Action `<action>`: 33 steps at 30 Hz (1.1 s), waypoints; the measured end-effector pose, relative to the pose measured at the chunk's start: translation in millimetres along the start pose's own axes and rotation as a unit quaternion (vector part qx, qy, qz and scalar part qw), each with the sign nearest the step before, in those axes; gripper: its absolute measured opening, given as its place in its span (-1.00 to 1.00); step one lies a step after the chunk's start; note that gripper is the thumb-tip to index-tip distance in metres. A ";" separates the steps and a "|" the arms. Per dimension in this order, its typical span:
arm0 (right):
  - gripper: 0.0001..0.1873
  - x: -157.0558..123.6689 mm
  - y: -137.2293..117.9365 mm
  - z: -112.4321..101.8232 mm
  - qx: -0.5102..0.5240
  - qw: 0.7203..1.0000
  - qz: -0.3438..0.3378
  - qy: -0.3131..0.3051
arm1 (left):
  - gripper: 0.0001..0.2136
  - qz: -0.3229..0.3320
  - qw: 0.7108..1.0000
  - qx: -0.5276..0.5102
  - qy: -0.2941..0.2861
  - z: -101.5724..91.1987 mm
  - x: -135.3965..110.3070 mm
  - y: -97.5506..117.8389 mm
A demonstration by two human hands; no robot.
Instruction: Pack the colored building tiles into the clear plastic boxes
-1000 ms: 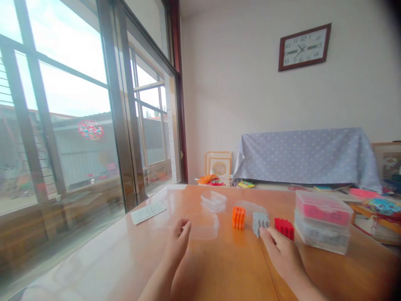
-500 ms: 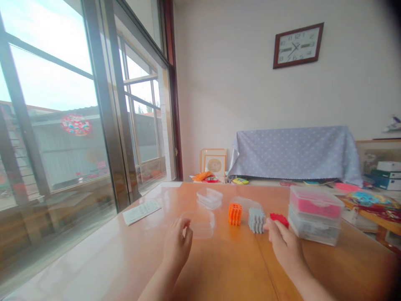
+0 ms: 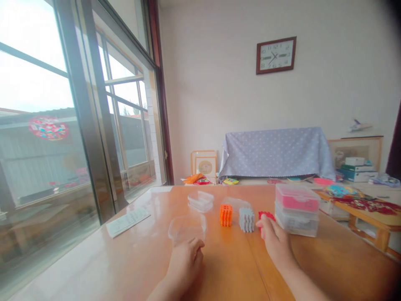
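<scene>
Since the first frame, the right hand (image 3: 277, 241) has gone from the grey block (image 3: 246, 220) to the red block (image 3: 266, 215), just right of the grey one on the desk (image 3: 225, 267). High above the grey block, the clock (image 3: 275, 56) reads 10, 12, 8; the card (image 3: 128, 222), far left of it, is illegible. The red block looks ridged, partly hidden. Whether the right grip has closed on it, I cannot tell; the left hand (image 3: 187, 260) is loosely curled, its contents unclear.

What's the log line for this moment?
left hand: near clear container | right hand: at red block, grip unclear | orange block, gray block: on table
</scene>
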State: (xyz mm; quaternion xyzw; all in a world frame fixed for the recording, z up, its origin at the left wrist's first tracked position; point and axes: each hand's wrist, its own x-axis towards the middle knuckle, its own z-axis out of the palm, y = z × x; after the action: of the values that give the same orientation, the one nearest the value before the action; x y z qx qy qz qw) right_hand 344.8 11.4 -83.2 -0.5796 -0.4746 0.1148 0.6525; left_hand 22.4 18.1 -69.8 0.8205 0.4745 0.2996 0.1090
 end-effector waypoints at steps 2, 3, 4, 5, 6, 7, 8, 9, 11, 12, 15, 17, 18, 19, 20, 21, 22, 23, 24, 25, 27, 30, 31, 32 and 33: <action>-0.42 -1.5 1.1 2.1 0.011 1.000 0.007 -0.007 | -0.68 0.015 1.000 -0.006 -0.005 4.2 0.6 -1.2; -0.43 -2.1 0.7 2.8 0.017 1.000 0.010 -0.011 | -0.67 0.015 1.000 -0.004 -0.006 6.1 1.0 -2.7; -0.43 -2.5 -0.3 3.2 0.023 1.000 0.014 -0.012 | -0.66 0.007 1.000 0.000 -0.005 7.6 1.6 -4.5; -0.44 -2.7 -2.1 3.4 0.030 0.999 0.018 -0.011 | -0.65 -0.005 1.000 0.005 -0.003 8.8 2.1 -6.5; -0.44 -2.8 -4.5 3.2 0.038 0.999 0.023 -0.008 | -0.65 -0.019 1.000 0.012 0.000 9.5 2.6 -8.4; -0.43 -2.7 -7.4 2.9 0.049 0.998 0.031 -0.003 | -0.64 -0.032 0.999 0.020 0.003 9.6 3.0 -9.6; -0.43 -2.5 -10.6 2.4 0.061 0.997 0.040 0.003 | -0.65 -0.042 0.999 0.031 0.001 9.3 3.3 -10.0; -0.43 -2.3 -13.8 1.9 0.074 0.996 0.051 0.011 | -0.65 -0.050 0.998 0.042 -0.004 8.7 3.6 -9.1; -0.43 -2.2 -19.5 1.4 0.096 0.992 0.073 0.023 | -0.64 -0.056 0.996 0.060 -0.021 7.6 4.4 -3.6; -0.43 -2.4 -21.6 1.5 0.103 0.991 0.082 0.026 | -0.64 -0.056 0.996 0.063 -0.031 7.9 5.3 0.7; -0.41 -4.0 -24.8 3.1 0.109 0.989 0.094 0.022 | -0.63 -0.051 0.996 0.038 -0.058 15.2 13.4 14.2; -0.39 -5.4 -26.0 4.2 0.106 0.990 0.091 0.015 | -0.63 -0.058 0.996 0.001 -0.068 25.8 24.6 19.3; -0.39 -5.9 -26.8 4.4 0.103 0.991 0.088 0.013 | -0.61 -0.067 0.995 -0.018 -0.070 32.0 31.8 19.9; -0.38 -6.3 -27.8 4.4 0.101 0.991 0.086 0.012 | -0.60 -0.078 0.994 -0.032 -0.070 38.3 39.7 19.4; -0.38 -6.3 -29.1 4.0 0.100 0.991 0.084 0.012 | -0.58 -0.090 0.993 -0.042 -0.069 44.5 48.0 18.0; -0.38 -6.1 -30.5 3.4 0.099 0.991 0.084 0.013 | -0.56 -0.098 0.992 -0.046 -0.068 50.1 56.5 16.1; -0.38 -5.7 -31.8 2.6 0.101 0.991 0.083 0.014 | -0.54 -0.104 0.991 -0.048 -0.066 55.2 64.7 13.9; -0.38 -5.2 -32.9 1.9 0.102 0.991 0.084 0.016 | -0.49 -0.110 0.991 -0.050 -0.063 59.7 72.5 11.8; -0.39 -4.6 -33.5 1.5 0.104 0.991 0.085 0.018 | -0.44 -0.115 0.990 -0.055 -0.060 63.6 79.7 9.9; -0.39 -4.1 -33.8 1.3 0.105 0.990 0.088 0.021 | -0.37 -0.118 0.989 -0.067 -0.058 67.2 86.5 8.3; -0.40 -3.8 -33.0 2.0 0.104 0.990 0.091 0.021 | -0.25 -0.118 0.985 -0.108 -0.056 73.7 98.8 6.1; -0.41 -5.6 -31.0 4.5 0.102 0.991 0.086 0.004 | -0.10 -0.112 0.976 -0.175 -0.063 83.0 116.4 3.3; -0.41 -6.5 -30.8 5.3 0.101 0.991 0.085 -0.002 | -0.06 -0.111 0.974 -0.186 -0.070 85.7 122.2 2.1; -0.41 -7.3 -31.1 5.7 0.099 0.991 0.087 -0.006 | -0.01 -0.111 0.973 -0.188 -0.079 88.0 128.0 0.7; -0.42 -7.9 -31.7 5.9 0.097 0.991 0.089 -0.009 | 0.03 -0.111 0.973 -0.181 -0.087 89.8 133.7 -0.8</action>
State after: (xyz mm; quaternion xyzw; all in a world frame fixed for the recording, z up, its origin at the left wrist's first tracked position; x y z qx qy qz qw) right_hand 323.5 0.1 -60.4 -0.5524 -0.4135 0.2227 0.6887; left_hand 124.8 140.8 -89.9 0.7520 0.4894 0.2938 0.3296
